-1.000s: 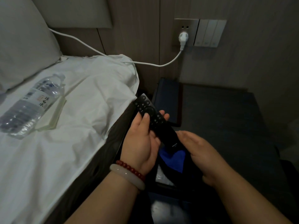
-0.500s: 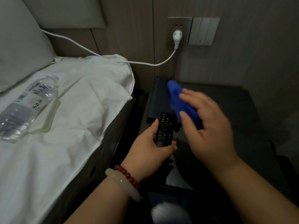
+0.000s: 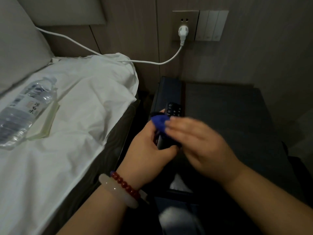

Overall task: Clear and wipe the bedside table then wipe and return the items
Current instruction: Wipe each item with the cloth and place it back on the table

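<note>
Left hand (image 3: pixel 149 146) closed around the lower half of a black remote control (image 3: pixel 173 110), thumb pressed across its lower end, button end pointing away from the wrist and sticking out beyond the fingers. Right hand (image 3: pixel 199 143) blurred, fingers stretched rather flat over the middle of the remote, pressing a blue cloth (image 3: pixel 160 122) onto it; cloth bunched between both hands, one fold showing at the left fingertips. Cannot tell how tightly the right hand pinches the cloth. Both hands held above the near left part of the dark bedside table (image 3: pixel 228 112), remote not lying on it. On the left wrist a pale bangle (image 3: pixel 118 190) and a string of red beads (image 3: pixel 125 184), touching each other. Further left of the left hand, a bed with white sheet (image 3: pixel 81 106); on it a plastic water bottle (image 3: pixel 23 109) lying on its side, partly over a thin pale notepad (image 3: pixel 45 122). Beyond the hands, on the wall, a white plug (image 3: pixel 183 31) in a socket, its cable (image 3: pixel 94 50) running left over the sheet.
</note>
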Tool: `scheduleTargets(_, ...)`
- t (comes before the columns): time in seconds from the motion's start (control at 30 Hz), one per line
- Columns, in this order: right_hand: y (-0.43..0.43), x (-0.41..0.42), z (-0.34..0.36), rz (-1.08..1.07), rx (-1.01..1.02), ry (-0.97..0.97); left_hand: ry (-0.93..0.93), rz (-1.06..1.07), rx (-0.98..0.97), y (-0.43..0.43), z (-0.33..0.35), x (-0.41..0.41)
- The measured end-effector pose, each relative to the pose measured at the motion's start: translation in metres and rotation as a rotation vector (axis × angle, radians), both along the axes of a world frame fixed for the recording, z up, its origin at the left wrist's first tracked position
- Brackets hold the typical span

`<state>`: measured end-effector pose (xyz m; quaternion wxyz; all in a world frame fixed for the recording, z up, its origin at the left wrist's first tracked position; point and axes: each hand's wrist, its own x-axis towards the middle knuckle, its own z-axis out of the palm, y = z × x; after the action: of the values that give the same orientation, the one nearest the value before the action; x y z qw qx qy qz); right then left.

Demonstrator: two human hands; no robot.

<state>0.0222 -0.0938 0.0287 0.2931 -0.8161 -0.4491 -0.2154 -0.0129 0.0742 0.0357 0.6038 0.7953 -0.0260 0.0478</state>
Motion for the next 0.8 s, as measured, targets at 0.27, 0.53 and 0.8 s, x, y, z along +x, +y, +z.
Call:
scheduleTargets(0.27,0.009,-0.004,0.011,0.008,0.012,0.072,0.293,-0.021,-0.939,-0.015,0.033,-0.001)
scheduleTargets(0.53,0.000,-0.022,0.012,0.058,-0.038,0.016,0.313,0.125,-0.864,-0.016,0.030,0.007)
scheduleTargets(0.8,-0.008,-0.046,0.000,0.186,-0.024,0.021,0.216,0.235,-0.963,-0.004,0.036,0.017)
